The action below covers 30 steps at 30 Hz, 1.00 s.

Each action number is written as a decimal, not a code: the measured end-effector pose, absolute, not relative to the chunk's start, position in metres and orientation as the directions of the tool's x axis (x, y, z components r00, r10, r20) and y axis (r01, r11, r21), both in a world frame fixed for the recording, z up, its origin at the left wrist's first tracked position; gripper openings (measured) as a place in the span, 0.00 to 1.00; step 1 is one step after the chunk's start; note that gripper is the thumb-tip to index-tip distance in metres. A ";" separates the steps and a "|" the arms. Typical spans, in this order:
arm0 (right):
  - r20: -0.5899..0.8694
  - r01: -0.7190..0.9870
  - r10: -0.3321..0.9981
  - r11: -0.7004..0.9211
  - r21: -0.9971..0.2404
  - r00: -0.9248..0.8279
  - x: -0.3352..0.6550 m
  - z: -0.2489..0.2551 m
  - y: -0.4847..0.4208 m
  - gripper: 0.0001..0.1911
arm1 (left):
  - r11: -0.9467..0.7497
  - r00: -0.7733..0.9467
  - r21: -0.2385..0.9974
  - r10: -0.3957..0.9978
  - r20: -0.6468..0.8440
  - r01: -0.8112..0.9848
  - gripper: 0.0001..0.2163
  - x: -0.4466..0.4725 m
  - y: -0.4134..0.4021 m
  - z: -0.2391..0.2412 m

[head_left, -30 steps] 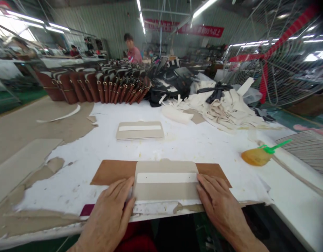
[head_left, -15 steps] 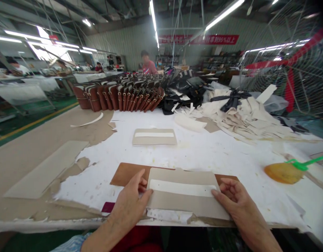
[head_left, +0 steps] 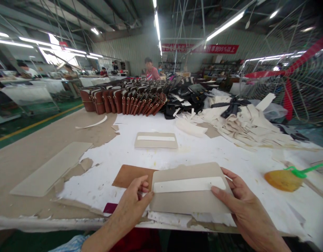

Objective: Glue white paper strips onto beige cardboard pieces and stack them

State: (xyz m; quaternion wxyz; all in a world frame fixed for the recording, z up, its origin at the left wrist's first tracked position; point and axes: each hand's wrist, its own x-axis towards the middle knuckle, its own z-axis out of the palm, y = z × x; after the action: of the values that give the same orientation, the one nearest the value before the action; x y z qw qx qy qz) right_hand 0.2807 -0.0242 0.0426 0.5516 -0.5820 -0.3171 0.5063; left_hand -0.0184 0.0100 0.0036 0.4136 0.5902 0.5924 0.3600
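My right hand grips the right end of a beige panel, thumb on top and fingers behind it. A white strip runs lengthwise across this panel, with small dark dots near its ends. At the panel's left edge, the thumb of my left hand presses while its fingers curl beside the edge. The panel's right end is tilted up. Partly under it lies a brown leather-like piece. Farther back rests a similar beige panel with a white strip.
A yellow-filled bottle with a green nozzle lies at right. Brown bags, black bags and a heap of cream scraps line the back. A long pale sheet lies left. A fan stands right; a person is beyond.
My right hand has slid its fingers behind the panel and raised its right end. More of the brown piece's right part is now covered. The view has shifted slightly.
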 end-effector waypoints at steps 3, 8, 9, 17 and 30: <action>-0.176 -0.138 0.943 -0.142 -0.980 0.281 0.272 0.076 -0.014 0.49 | 0.111 0.023 0.955 0.992 -0.122 0.277 0.34 -0.017 0.009 0.005; -0.054 -0.015 0.959 -0.052 -0.999 0.280 0.253 0.125 0.008 0.51 | 0.269 0.111 0.963 0.957 -0.268 0.008 0.37 -0.010 0.011 0.021; -0.021 0.003 0.955 -0.023 -1.000 0.297 0.249 0.132 0.011 0.52 | 0.300 0.131 0.953 0.947 -0.292 -0.041 0.36 -0.008 0.013 0.023; -0.005 0.003 0.957 -0.006 -1.000 0.291 0.245 0.140 0.038 0.49 | 0.331 0.241 0.883 0.935 -0.260 -0.332 0.27 -0.001 0.041 0.048; 0.069 0.210 0.976 0.025 -0.977 0.204 0.234 0.054 0.194 0.27 | 0.141 -0.142 0.953 0.984 -0.106 0.269 0.14 -0.052 0.196 0.045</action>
State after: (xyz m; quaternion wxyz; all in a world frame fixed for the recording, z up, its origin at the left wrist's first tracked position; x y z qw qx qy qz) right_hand 0.2343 0.1942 0.0537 0.5074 -0.5872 -0.5050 0.3778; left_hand -0.0521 0.1957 0.0447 0.4227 0.5004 0.6260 0.4232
